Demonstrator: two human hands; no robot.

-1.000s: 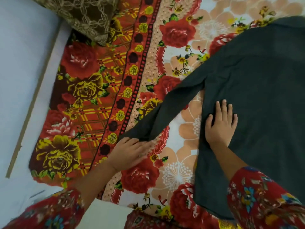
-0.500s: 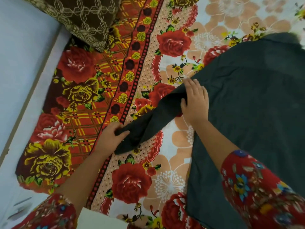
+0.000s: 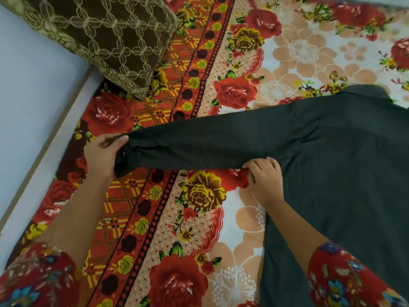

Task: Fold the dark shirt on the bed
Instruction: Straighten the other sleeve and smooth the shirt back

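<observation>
The dark shirt [image 3: 345, 169] lies spread on the right half of the bed, its body running off the right and bottom edges of view. One long sleeve [image 3: 210, 145] is stretched straight out to the left, slightly lifted off the sheet. My left hand [image 3: 103, 155] grips the cuff at the sleeve's end, where a small button shows. My right hand [image 3: 264, 177] pinches the lower edge of the fabric at the armpit, where sleeve meets body. The collar sits at the upper right.
A floral bedsheet [image 3: 199, 218] in red, yellow and peach covers the bed. A brown patterned pillow [image 3: 106, 38] lies at the upper left. The bed's left edge meets a pale wall [image 3: 28, 103].
My left hand has pulled the cuff up and out to the left, straightening the sleeve. My right hand moved from the sleeve's upper part to the armpit edge.
</observation>
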